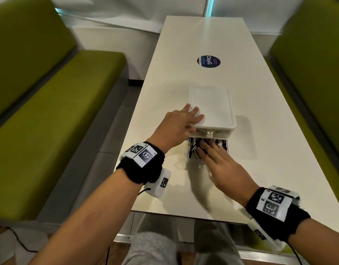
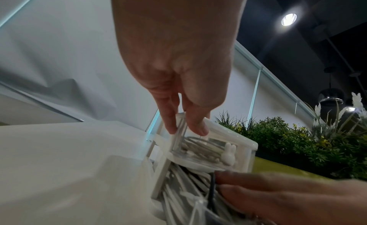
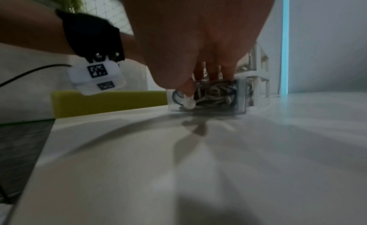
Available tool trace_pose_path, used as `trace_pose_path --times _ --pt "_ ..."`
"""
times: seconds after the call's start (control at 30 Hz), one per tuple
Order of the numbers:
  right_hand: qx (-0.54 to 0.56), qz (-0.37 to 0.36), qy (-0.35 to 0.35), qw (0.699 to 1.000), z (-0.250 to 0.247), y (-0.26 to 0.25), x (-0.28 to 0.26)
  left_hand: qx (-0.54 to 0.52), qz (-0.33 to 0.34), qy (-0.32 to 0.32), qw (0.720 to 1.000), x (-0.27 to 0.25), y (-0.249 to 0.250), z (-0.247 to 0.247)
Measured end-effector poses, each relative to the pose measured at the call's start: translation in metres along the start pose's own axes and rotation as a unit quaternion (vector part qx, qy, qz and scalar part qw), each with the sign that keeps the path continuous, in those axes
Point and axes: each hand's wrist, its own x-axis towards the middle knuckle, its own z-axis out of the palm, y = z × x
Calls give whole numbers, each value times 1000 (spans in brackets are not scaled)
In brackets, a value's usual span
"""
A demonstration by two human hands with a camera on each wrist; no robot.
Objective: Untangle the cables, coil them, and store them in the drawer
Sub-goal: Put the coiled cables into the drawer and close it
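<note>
Green seats flank a white bench [image 1: 184, 77] on which a small white drawer unit [image 1: 212, 104] is steadied by the left hand [image 1: 181, 124], fingers flat and released on its top. Cables [image 1: 193, 148] lie in the pulled-out lower drawer [image 1: 189, 155], pressed down by the straight fingers of the right hand [image 1: 220, 165]. Storing is judged the step in hand; next, stray loops need tucking in before the drawer is pushed shut.

Glossy white plastic drawer unit [image 1: 212, 104], clear plastic drawer [image 3: 206, 101], smooth matt table [image 1: 203, 41], green upholstered benches [image 1: 40, 111].
</note>
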Motion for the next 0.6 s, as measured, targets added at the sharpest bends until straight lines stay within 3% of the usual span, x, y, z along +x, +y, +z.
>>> trace_pose_path --times 0.13,0.37,0.5,0.6 --pt "14 -14 25 999 11 11 4 -5 5 7 1000 0 -1 1" --pt "108 -7 16 994 -10 18 11 -33 5 8 999 -2 -8 7" --pt "155 22 90 984 -27 25 -2 -121 -39 16 992 -18 -17 18" --pt "145 53 104 983 -29 27 -9 -182 -97 -41 978 -31 -12 21"
